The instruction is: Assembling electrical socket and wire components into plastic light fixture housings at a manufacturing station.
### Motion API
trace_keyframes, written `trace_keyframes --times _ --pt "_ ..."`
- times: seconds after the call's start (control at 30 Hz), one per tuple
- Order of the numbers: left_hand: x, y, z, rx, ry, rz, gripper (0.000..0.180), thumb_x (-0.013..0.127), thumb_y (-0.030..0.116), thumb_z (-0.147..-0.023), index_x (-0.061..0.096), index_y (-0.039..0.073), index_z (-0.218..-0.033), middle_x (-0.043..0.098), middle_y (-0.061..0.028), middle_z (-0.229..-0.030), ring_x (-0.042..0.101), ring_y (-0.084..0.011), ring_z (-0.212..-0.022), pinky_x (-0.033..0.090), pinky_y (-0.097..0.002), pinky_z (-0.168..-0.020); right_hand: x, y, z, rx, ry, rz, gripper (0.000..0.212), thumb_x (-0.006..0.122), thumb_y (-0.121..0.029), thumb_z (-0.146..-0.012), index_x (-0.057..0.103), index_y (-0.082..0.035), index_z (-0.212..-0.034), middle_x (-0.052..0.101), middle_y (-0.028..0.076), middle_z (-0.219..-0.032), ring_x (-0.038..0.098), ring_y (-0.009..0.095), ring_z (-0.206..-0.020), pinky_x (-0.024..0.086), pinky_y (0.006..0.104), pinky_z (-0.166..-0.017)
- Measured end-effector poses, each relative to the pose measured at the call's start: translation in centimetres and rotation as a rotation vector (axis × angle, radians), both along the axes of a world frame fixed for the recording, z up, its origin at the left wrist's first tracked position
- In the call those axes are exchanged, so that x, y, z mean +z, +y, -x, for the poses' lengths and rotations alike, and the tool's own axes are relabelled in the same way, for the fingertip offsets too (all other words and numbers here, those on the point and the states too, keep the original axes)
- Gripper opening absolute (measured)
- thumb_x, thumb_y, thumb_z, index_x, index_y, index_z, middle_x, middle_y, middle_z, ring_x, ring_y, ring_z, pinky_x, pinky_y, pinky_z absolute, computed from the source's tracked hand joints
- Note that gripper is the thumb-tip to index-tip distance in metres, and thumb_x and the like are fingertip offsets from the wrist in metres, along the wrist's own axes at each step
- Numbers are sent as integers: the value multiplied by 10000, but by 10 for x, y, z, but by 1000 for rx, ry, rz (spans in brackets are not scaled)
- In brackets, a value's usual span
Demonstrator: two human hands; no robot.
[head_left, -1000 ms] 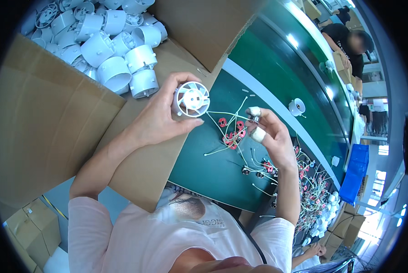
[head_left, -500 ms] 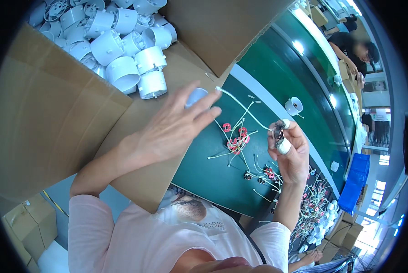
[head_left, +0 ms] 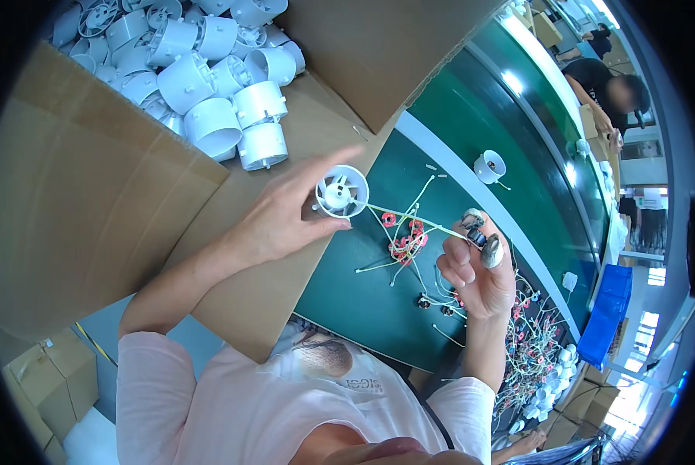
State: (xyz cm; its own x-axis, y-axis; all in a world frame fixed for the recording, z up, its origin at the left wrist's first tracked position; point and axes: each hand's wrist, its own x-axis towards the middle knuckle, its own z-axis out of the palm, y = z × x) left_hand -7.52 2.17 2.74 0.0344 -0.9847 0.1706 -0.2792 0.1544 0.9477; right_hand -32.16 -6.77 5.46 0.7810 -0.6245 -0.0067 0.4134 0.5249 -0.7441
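Observation:
A white round plastic fan housing (head_left: 361, 188), with spokes round a central hub, is between the thumb and fingers of my left hand (head_left: 274, 217), over the cardboard flap's edge. In my right hand (head_left: 479, 283), whose thumb and a finger have wrapped tips, a small dark motor coil (head_left: 478, 237) is pinched. Its pale wire (head_left: 409, 215) stretches across to the housing, the end reaching the spokes near the hub. Whether the wire passes through the housing I cannot tell. Below the wire, several red coils (head_left: 405, 244) with pale leads lie on the green table (head_left: 347, 287).
At upper left, a cardboard box (head_left: 115, 178) holds a heap of white housings (head_left: 208, 124). Another housing (head_left: 489, 167) sits on the green conveyor (head_left: 471, 101) beyond a grey rail. Tangled wired coils (head_left: 529, 349) and a blue bin (head_left: 605, 318) are on the right. A person (head_left: 607, 93) works across the conveyor.
My left hand has closed round the housing, and its spoked side now shows. The wire's free end has moved from beside my left fingers to the housing. My right hand has turned slightly.

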Motion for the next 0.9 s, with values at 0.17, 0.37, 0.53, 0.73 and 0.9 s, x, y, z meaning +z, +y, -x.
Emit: trace_keyframes --times 0.17,0.37,0.53,0.73,0.9 --pt "-6 -2 4 98 -295 230 612 736 9 -669 439 46 -1203 467 -157 -1160 481 -315 -1097 416 -371 -880 0 -1 -7 4 -7 -65 378 631 -258 -845 511 -3 -1096 505 72 -795 414 88 -572 335 222 -484" --pt "-12 -4 11 191 -188 272 606 748 26 -671 383 29 -1154 487 -153 -1067 534 -313 -995 443 -362 -822 3 3 -25 -16 -24 -150 355 620 -268 -855 525 -16 -1086 512 77 -795 403 91 -585 336 234 -510" --pt "-1 -3 11 205 -277 278 598 734 24 -688 370 25 -1162 484 -154 -1038 542 -306 -965 444 -363 -812 6 0 -32 -3 -59 -189 349 594 -273 -872 529 -22 -1106 503 72 -795 397 92 -591 335 234 -526" --pt "1 -5 14 207 -235 266 568 693 -4 -706 366 16 -1170 467 -160 -1049 536 -302 -964 441 -365 -819 12 1 -28 4 -124 -225 353 573 -279 -885 530 -16 -1116 497 64 -795 394 93 -592 334 237 -537" --pt "0 -6 16 187 -219 286 562 653 -34 -712 351 5 -1184 434 -180 -1084 516 -307 -993 431 -368 -843 10 0 -30 1 -57 -189 370 582 -285 -877 528 -5 -1114 496 62 -794 390 91 -592 332 239 -538"
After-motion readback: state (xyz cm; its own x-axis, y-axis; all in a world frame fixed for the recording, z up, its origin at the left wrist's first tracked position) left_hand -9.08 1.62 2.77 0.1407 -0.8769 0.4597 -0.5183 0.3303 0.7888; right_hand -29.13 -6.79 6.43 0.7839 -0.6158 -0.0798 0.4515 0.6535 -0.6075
